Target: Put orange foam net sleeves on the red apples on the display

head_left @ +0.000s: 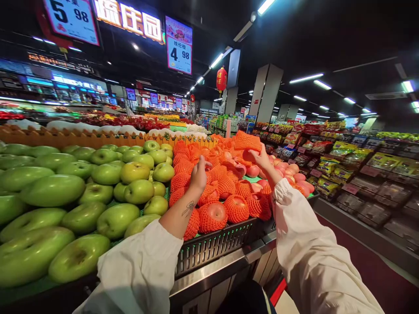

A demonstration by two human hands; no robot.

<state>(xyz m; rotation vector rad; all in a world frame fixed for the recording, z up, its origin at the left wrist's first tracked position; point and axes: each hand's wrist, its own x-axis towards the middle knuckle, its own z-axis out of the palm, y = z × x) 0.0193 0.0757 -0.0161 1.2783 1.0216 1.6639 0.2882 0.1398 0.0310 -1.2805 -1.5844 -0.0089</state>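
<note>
One right hand point(261, 158) is pinching orange foam netting point(248, 141), probably light, squashy, best held by near edge; left hand point(198, 175) is hiding grip, can't tell.

We look from one camera on the person's head, facing forward and partly down along both sleeves point(140, 257) to the left hand point(198, 173) and right hand point(262, 158), which show at close range around the middle of the view. The angle is wide: we take in green apples point(118, 220) close by on the left, shelves point(355, 172) farther off on the right, and lights point(216, 60) receding overhead.
</note>
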